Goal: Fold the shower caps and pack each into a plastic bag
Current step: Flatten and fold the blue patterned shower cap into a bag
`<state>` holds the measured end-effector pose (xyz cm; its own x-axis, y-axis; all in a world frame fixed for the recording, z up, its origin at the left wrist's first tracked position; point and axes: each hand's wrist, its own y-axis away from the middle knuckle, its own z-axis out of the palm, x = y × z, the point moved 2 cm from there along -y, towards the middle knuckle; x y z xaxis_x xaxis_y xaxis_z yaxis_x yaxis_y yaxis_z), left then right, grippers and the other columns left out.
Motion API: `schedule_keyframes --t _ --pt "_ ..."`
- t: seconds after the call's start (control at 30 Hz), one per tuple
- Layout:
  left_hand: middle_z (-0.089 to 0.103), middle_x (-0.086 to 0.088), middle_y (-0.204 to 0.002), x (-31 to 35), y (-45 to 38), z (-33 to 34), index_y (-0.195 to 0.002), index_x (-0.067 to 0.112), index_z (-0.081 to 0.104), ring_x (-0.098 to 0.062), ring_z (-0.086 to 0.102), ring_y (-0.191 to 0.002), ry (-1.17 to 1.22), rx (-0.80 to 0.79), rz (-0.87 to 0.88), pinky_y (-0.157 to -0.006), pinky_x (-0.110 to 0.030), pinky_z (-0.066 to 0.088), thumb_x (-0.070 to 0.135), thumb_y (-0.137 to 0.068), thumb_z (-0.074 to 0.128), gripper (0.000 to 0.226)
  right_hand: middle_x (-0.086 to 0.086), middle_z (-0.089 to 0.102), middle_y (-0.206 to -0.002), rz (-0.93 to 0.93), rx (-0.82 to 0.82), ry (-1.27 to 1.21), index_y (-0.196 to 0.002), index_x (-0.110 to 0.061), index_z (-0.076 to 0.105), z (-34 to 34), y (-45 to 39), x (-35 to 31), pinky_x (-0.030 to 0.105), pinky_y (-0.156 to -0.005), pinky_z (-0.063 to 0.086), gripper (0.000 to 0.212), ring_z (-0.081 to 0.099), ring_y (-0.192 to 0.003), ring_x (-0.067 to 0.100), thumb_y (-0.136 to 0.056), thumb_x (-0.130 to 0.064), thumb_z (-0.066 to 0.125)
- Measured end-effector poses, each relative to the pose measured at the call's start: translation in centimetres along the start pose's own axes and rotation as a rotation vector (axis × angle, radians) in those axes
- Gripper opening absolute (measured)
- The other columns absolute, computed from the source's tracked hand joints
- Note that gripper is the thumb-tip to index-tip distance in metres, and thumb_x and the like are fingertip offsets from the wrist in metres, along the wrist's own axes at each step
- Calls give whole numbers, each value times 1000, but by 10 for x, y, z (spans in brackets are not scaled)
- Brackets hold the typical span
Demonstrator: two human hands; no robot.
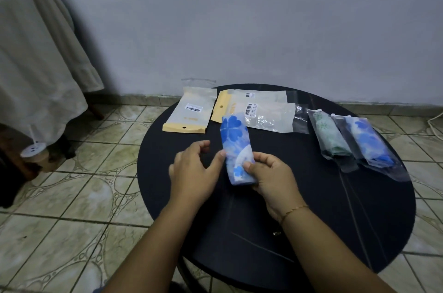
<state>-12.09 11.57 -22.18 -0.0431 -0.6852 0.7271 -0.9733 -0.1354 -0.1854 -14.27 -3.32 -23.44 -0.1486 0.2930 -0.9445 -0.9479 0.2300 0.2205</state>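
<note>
Two packed caps (354, 141) already lie at the table's (311, 208) right, while the right hand (271, 180) pinches a folded blue cap (236, 148) mid-table, unbagged, left hand (194, 168) loosely open beside it, empty bags (254, 110) waiting behind

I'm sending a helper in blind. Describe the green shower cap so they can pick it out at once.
Find the round black table and look to its right side, where two packed clear bags lie side by side. The green shower cap is in the left bag of that pair; its neighbour, the bagged blue cap, has blue flowers, as does the folded cap in the hands.
</note>
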Motion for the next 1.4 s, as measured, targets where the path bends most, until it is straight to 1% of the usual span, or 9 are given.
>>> schedule_keyframes --t 0.13,0.3,0.4,0.53,0.77,0.87,1.07,1.23,1.4 --pt "33 6 -149 -16 -32 1 -134 25 49 -16 22 -139 -320 2 96 -107 -38 25 47 -92 50 47 4 72 -90 -27 20 97 -103 -9 64 -2 -7 2 33 -79 56 18 69 -79 16 -87 0 61" --pt "-3 -1 -161 -25 -75 16 -151 18 16 -19 -10 -147 -574 -147 141 -116 -40 13 50 -95 39 68 7 71 -97 -37 26 137 -112 -5 64 -1 -14 3 42 -86 55 24 69 -87 21 -88 -2 61" --pt "13 -3 -159 -33 -90 15 -152 20 10 -21 -2 -147 -613 -229 56 -116 -41 12 60 -94 31 74 7 71 -97 -30 18 156 -115 -4 63 -2 -16 4 44 -87 54 26 69 -88 22 -88 -3 61" --pt "35 -6 -140 -36 -76 5 -145 33 26 -24 32 -133 -671 -208 54 -108 -41 25 65 -92 25 62 6 71 -98 -21 -2 171 -116 -4 63 -6 -17 4 43 -88 54 27 69 -88 22 -89 -4 61" --pt "44 0 -134 -35 -36 -10 -116 29 60 -23 39 -125 -678 -42 -12 -102 -40 27 72 -87 28 61 7 71 -99 -39 -8 235 -117 -4 63 -12 -6 3 33 -81 54 29 68 -83 17 -89 -5 61" --pt "59 5 -115 -30 -23 -16 -97 23 62 -19 49 -111 -712 -6 25 -93 -39 32 66 -90 29 55 5 71 -99 -41 -1 265 -117 -5 64 -18 4 0 30 -79 54 28 68 -84 16 -88 -7 62" --pt "43 5 -141 -26 -7 -20 -137 37 40 -20 37 -129 -741 -192 52 -100 -40 25 46 -98 33 41 0 72 -93 -56 0 331 -112 -9 67 -33 27 -5 22 -71 52 25 67 -78 10 -88 -6 63" --pt "29 13 -149 -20 4 -25 -134 45 41 -16 21 -138 -650 -404 76 -105 -44 18 17 -95 33 48 -4 70 -87 -64 23 370 -112 -9 66 -49 40 -10 11 -56 48 25 65 -71 4 -87 -7 64" --pt "48 6 -126 -21 15 -21 -112 38 53 -17 35 -128 -577 -274 85 -102 -35 18 17 -90 37 34 -1 71 -87 -59 94 318 -108 -10 67 -68 50 -12 21 -66 54 22 67 -74 11 -87 -5 64"
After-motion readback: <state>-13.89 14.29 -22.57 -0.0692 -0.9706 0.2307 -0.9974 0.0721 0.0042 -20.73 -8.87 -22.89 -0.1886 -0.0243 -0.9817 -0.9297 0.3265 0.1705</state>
